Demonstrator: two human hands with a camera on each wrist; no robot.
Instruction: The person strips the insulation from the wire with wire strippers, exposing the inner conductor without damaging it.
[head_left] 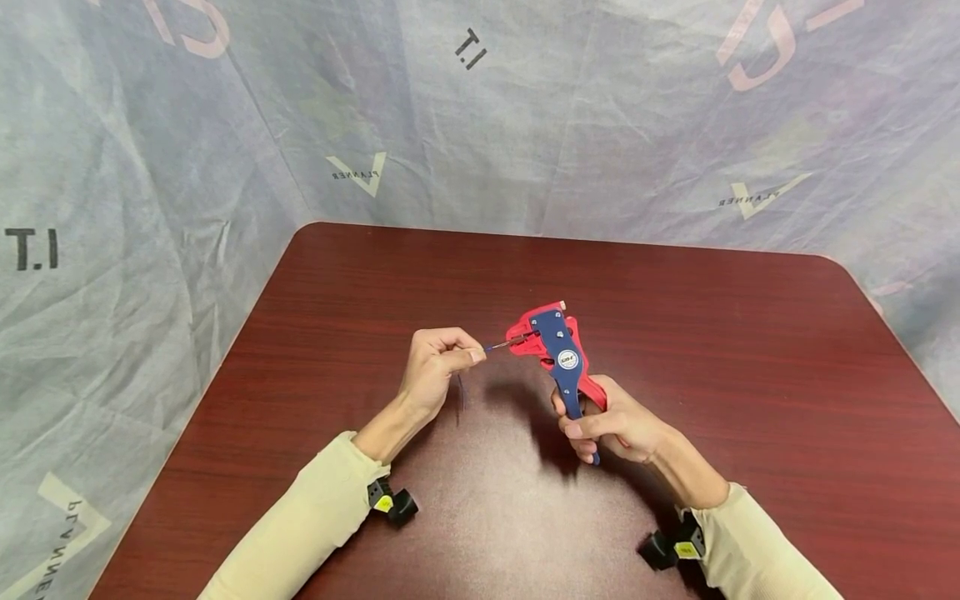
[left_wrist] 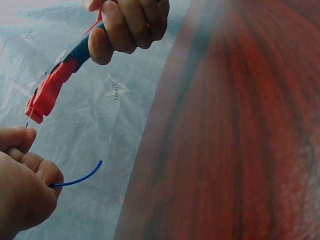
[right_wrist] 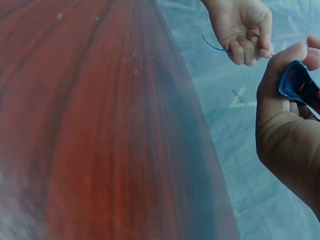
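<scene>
My left hand [head_left: 435, 371] pinches a thin blue wire [left_wrist: 80, 179] between thumb and forefinger. One end of it hangs in a curve below the curled fingers in the left wrist view. The other end points right, into the mouth of a red and blue wire stripper [head_left: 562, 350]; a short length before the mouth looks pale, like bare strands. My right hand [head_left: 618, 423] grips the stripper by its handles, its head tilted up and to the left. Whether the stripper's jaws bite on the wire is too small to tell.
Both hands are above a dark red-brown wooden table [head_left: 337, 275] with rounded far corners. Grey printed sheeting [head_left: 480, 125] hangs behind and at the sides. A black wrist camera [head_left: 401, 507] sits under the left cuff, another camera [head_left: 660, 550] under the right.
</scene>
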